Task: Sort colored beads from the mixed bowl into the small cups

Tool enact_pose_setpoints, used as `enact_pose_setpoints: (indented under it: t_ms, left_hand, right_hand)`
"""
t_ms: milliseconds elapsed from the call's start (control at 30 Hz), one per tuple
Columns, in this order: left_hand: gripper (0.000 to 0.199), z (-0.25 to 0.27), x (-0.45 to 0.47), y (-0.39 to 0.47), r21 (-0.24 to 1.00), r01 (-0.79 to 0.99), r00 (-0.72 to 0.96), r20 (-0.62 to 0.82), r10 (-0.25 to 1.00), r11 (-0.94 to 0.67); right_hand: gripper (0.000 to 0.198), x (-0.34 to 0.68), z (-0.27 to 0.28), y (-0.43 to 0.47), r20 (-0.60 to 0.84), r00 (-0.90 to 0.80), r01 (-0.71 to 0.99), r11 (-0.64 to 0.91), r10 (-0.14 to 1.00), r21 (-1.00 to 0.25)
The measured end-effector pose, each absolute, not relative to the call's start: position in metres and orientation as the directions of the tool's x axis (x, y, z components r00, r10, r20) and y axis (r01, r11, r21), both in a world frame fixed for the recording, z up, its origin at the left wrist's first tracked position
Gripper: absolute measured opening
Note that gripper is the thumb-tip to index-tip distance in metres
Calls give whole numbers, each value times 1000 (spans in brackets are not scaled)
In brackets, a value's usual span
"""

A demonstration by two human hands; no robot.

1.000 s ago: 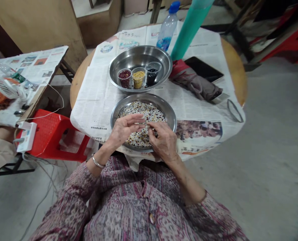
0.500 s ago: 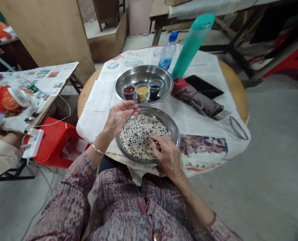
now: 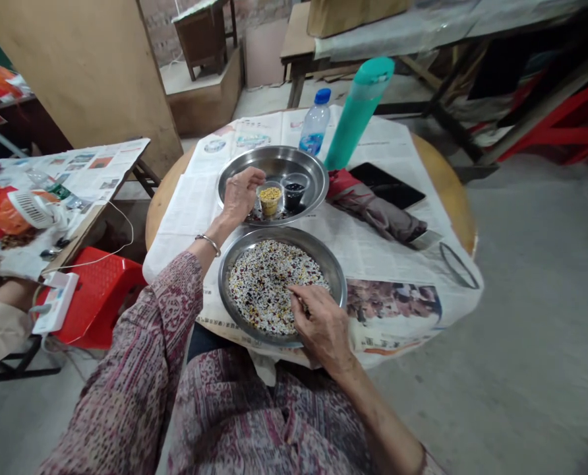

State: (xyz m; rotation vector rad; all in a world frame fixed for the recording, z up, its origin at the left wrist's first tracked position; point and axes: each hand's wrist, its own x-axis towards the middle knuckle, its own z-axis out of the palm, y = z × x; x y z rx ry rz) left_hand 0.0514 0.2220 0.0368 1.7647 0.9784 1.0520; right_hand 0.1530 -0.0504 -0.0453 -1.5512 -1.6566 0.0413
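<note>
Bowl (image 3: pixel 332 264) of mixed grains (image 3: pixel 262 280), yellow-filled cup (image 3: pixel 270 207), dark-filled cup (image 3: pixel 294 199)

Gray bare floor (image 3: pixel 536 297), brick wall (image 3: pixel 267 18) at back, tan wooden panel (image 3: pixel 91 72) upper left. Round wooden surface (image 3: pixel 447 185), newspaper-covered; red stool (image 3: pixel 101 280) left, near newspaper-topped side table (image 3: pixel 123 150). Another wooden table (image 3: pixel 298 33) stands behind.

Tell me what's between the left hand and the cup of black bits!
The cup of yellow bits stands between them, in the head view.
</note>
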Motion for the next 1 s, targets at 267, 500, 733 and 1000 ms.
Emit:
enact_pose_setpoints:
  t_ms: [267, 500, 733, 1000]
  left_hand:
    - [27, 40, 72, 210, 937, 146, 381, 242, 892, -317]
    - [19, 38, 21, 131, 920, 149, 459, 259, 850, -361]
    - [17, 9, -33, 57, 649, 460, 636, 235, 735, -606]
    - [16, -13, -30, 17, 455, 527, 740, 170, 651, -718]
  right_hand:
    - [19, 154, -46, -50, 543, 121, 800, 242, 831, -549]
    - [20, 154, -46, -51, 519, 121, 812, 216, 846, -542]
    - [17, 155, -46, -50, 519, 126, 813, 213, 845, -542]
    - [18, 156, -49, -50, 514, 117, 827, 203, 850, -525]
